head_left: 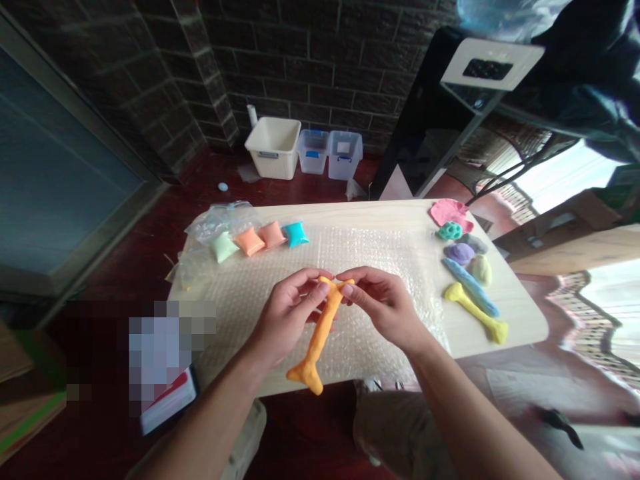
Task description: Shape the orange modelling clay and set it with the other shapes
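Observation:
An orange bone-shaped piece of modelling clay [323,333] hangs between my hands above the bubble wrap, its forked lower end pointing toward me. My left hand [291,308] pinches one tip of the upper fork between thumb and fingers. On the other tip, the thumb and fingers of my right hand [383,303] are closed. A yellow clay bone [476,312] lies at the table's right side, beside a blue clay roll [471,287]. Behind these sit purple [460,253], pale green [481,270], grey [474,243], teal [449,231] and pink clay pieces [450,212].
Bubble wrap [370,250] covers the middle of the wooden table [520,320]. Several sealed clay packets, including a blue one [296,235], lie at the back left near crumpled plastic bags [223,220]. Storage bins [274,150] stand on the floor by the brick wall.

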Tool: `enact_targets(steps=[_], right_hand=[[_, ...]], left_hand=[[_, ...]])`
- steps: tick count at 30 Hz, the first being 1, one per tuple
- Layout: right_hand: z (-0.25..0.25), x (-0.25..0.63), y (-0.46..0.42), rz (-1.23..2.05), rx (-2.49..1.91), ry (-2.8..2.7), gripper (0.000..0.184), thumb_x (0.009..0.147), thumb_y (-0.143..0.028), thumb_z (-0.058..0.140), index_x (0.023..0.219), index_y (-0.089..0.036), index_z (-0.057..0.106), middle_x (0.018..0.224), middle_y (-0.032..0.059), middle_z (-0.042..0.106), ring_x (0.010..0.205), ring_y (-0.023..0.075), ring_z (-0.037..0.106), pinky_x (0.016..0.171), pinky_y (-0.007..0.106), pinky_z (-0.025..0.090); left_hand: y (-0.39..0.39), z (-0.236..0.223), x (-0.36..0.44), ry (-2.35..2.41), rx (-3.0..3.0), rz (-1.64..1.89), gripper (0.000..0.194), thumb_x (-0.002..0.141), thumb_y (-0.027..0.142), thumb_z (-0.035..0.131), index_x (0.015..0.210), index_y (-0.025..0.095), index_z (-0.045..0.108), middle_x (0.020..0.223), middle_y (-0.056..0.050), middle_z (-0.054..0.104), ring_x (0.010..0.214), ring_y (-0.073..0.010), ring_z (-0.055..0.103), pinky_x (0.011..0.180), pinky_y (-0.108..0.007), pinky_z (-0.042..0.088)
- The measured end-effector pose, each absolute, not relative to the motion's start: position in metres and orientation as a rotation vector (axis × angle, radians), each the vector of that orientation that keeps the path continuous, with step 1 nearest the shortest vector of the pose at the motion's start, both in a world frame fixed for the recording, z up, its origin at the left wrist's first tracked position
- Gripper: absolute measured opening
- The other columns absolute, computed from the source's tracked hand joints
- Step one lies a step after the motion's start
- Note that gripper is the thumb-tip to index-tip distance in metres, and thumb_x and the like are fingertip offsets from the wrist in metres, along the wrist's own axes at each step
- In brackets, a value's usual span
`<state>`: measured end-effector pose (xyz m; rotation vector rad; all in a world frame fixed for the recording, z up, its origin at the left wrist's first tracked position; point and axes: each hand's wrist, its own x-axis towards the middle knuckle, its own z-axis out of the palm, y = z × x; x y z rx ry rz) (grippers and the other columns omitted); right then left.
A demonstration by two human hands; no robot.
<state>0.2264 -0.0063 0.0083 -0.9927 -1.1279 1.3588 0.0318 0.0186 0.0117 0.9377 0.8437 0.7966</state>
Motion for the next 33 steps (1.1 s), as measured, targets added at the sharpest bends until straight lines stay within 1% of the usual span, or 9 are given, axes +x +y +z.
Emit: enact_targets(steps=[3,7,10,13,18,23,26,30,33], right_hand=[[0.0086,0.2273,-0.0056,1.372,-0.990,-1.161,0.022,0.096,-0.038,0.086,0.109,-0.021,0.083,0.094,0.0060,0.081,0.086,0.0172,0.075,0.080,0.032,0.063],[0.0082,0.2294,-0.0050,1.370,-0.978,-1.206,0.020,0.097,-0.036,0.084,0.109,-0.021,0.083,0.096,0.0059,0.082,0.086,0.0166,0.074,0.080,0.031,0.061],[0.0082,0.2306,-0.0052,1.363,-0.959,-1.221,0.017,0.098,-0.034,0.083,0.109,-0.021,0.083,0.094,0.0050,0.081,0.085,0.0160,0.073,0.080,0.031,0.060],[0.0090,0.2314,-0.0055,1.351,-0.971,-1.260,0.018,0.100,-0.035,0.081,0.111,-0.022,0.082,0.095,0.0051,0.080,0.087,0.0168,0.073,0.080,0.032,0.061],[0.0116,0.2324,-0.0047,1.329,-0.956,-1.336,0.018,0.101,-0.037,0.079,0.110,-0.022,0.083,0.096,0.0060,0.080,0.089,0.0179,0.074,0.083,0.033,0.063],[0.0125,0.2325,-0.0037,1.339,-0.959,-1.345,0.018,0.102,-0.038,0.078,0.109,-0.022,0.082,0.096,0.0054,0.079,0.089,0.0177,0.073,0.082,0.033,0.063],[0.0110,0.2321,-0.0038,1.365,-0.959,-1.307,0.017,0.102,-0.036,0.079,0.110,-0.021,0.081,0.095,0.0048,0.078,0.087,0.0162,0.072,0.081,0.031,0.061],[0.0092,0.2314,-0.0044,1.365,-0.962,-1.223,0.021,0.098,-0.036,0.084,0.111,-0.021,0.079,0.091,0.0040,0.078,0.084,0.0162,0.072,0.078,0.030,0.061],[0.0094,0.2305,-0.0052,1.350,-0.992,-1.202,0.023,0.095,-0.037,0.087,0.108,-0.020,0.080,0.092,0.0053,0.079,0.083,0.0170,0.073,0.077,0.031,0.062]], left_hand=[[0.0190,0.0123,0.0328,0.831,0.909,0.799,0.035,0.095,0.050,0.081,0.108,0.019,0.072,0.096,-0.006,0.077,0.074,-0.0175,0.073,0.061,-0.028,0.065],[0.0190,0.0119,0.0320,0.850,0.901,0.786,0.033,0.095,0.049,0.081,0.107,0.019,0.072,0.099,-0.006,0.079,0.071,-0.0167,0.073,0.060,-0.028,0.064],[0.0185,0.0114,0.0304,0.854,0.908,0.798,0.034,0.096,0.048,0.081,0.114,0.021,0.072,0.100,-0.007,0.080,0.076,-0.0191,0.075,0.061,-0.029,0.065],[0.0182,0.0104,0.0291,0.849,0.925,0.821,0.038,0.095,0.048,0.081,0.120,0.021,0.071,0.100,-0.007,0.081,0.079,-0.0212,0.077,0.064,-0.032,0.066],[0.0190,0.0110,0.0291,0.864,0.947,0.818,0.035,0.093,0.048,0.084,0.110,0.019,0.073,0.098,-0.008,0.083,0.073,-0.0197,0.078,0.062,-0.029,0.064],[0.0194,0.0133,0.0294,0.856,0.929,0.806,0.032,0.093,0.047,0.084,0.105,0.019,0.074,0.095,-0.008,0.083,0.075,-0.0200,0.079,0.062,-0.026,0.063],[0.0196,0.0127,0.0293,0.840,0.905,0.819,0.032,0.093,0.047,0.084,0.106,0.019,0.075,0.098,-0.007,0.084,0.077,-0.0203,0.080,0.062,-0.027,0.064],[0.0202,0.0109,0.0296,0.836,0.914,0.870,0.033,0.091,0.044,0.088,0.109,0.018,0.080,0.105,-0.009,0.084,0.088,-0.0240,0.083,0.074,-0.032,0.069],[0.0201,0.0099,0.0296,0.837,0.946,0.927,0.031,0.089,0.040,0.090,0.108,0.017,0.083,0.107,-0.011,0.085,0.097,-0.0263,0.083,0.081,-0.035,0.070]])
